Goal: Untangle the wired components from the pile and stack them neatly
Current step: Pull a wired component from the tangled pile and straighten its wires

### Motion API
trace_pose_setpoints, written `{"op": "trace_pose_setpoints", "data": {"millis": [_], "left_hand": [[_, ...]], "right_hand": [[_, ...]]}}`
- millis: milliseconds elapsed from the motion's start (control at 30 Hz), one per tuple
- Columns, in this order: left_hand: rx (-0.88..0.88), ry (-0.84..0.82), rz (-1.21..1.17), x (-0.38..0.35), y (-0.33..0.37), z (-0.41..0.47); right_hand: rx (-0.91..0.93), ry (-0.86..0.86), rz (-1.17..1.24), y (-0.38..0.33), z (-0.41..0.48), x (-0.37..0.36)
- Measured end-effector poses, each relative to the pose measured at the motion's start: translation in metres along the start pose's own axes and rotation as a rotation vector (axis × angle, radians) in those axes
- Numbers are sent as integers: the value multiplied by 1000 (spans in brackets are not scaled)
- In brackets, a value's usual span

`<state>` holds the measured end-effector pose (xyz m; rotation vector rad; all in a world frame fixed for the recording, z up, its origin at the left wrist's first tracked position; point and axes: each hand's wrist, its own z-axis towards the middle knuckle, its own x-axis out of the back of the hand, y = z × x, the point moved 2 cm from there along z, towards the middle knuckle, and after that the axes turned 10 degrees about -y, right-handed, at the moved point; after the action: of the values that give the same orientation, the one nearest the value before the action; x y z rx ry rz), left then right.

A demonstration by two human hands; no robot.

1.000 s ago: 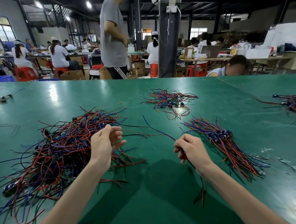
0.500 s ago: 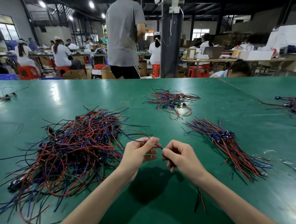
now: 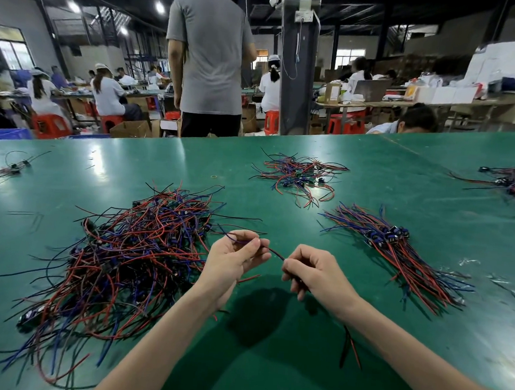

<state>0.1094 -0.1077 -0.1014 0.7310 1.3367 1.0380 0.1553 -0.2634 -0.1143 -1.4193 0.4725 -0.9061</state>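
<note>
– Two hands show in my feed, both low over the green table point(image 3: 268, 372). The left hand point(image 3: 233, 261) pinches a thin wire point(image 3: 272, 251) between thumb and fingertips; the right hand point(image 3: 316, 275) has its fingers curled round the same wire.
– Where does that wire run?
– It spans the short gap between them, and red and black ends point(image 3: 350, 346) hang beneath the right wrist, at five o'clock.
– And the pile?
– The tangled pile point(image 3: 130, 253) of red, blue and black leads sprawls at nine o'clock from the hands; I cannot tell whether the held wire's far end reaches into it. The neat stack point(image 3: 404, 260) lies at two o'clock, leads aligned, dark components bunched toward its far side. A smaller loose pile point(image 3: 297, 176) sits at twelve o'clock.
– Anyone nearby?
– A person point(image 3: 211, 54) in a grey shirt stands past the table's far edge, at twelve.
</note>
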Motion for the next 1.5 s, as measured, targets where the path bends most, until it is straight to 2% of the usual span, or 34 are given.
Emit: {"op": "trace_pose_setpoints", "data": {"millis": [400,567,900,1067,1267,1500], "left_hand": [[78,-75,95,-6,-7,-5],[70,-13,40,-4,-2,-4],[-82,222,-88,16,21,-1],[-59,200,-198,13,18,0],[56,215,-423,17,19,2],[43,168,-421,22,21,3]], "right_hand": [[-20,-17,-33,-2,-1,-2],[-23,-8,-37,-2,-1,-2],[-29,-25,-3,-5,-2,-1],[-28,-19,13,-6,-2,0],[-31,-25,10,-5,-2,0],[-39,-21,-8,-2,-1,0]]}}
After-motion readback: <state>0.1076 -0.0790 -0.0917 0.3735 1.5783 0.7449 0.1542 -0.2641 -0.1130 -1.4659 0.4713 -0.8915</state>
